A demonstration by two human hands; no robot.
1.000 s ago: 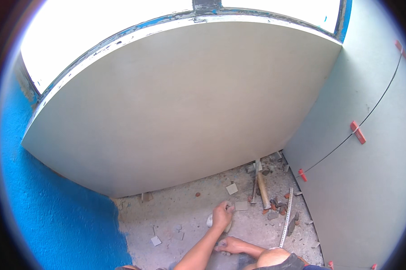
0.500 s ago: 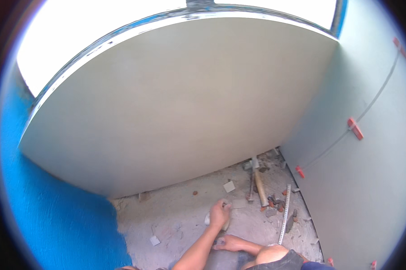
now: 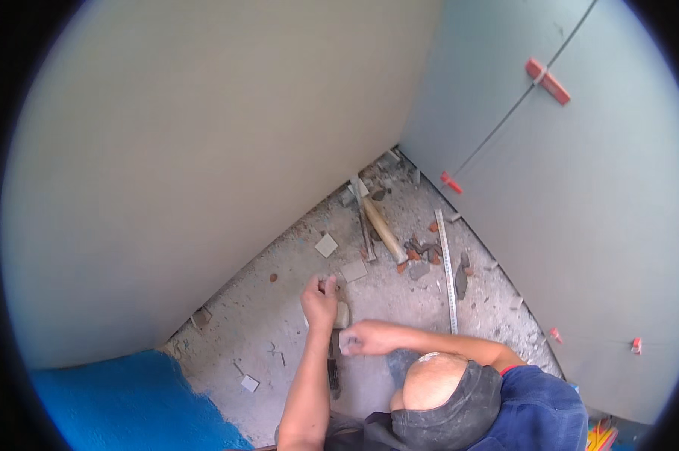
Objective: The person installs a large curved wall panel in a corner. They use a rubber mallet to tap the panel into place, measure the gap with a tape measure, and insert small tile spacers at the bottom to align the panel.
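Note:
My left hand (image 3: 320,302) is low over the grey floor, fingers curled together; what they hold, if anything, is too small to make out. Under and beside it lies what looks like a mallet, with a pale head (image 3: 342,316) and a dark handle (image 3: 333,370) pointing back toward me. My right hand (image 3: 363,338) is close by on the right, next to that handle. Its fingers are bent inward, and a whitish patch shows at their tips, unclear whether an object or dust. Just beyond my left hand lies a flat pale tile piece (image 3: 353,270).
A wooden-handled hammer (image 3: 383,229) and a thin metal bar (image 3: 366,229) lie near the corner. Rubble (image 3: 422,255) and a white measuring strip (image 3: 446,270) are to the right. Large panels (image 3: 204,150) stand on two sides, red clips (image 3: 548,80) on the right one. My bare knee (image 3: 437,382) is below.
My view has turned right and downward, so the bright window has left the picture. More of my right arm and the right panel shows. Both hands stay near the mallet-like tool.

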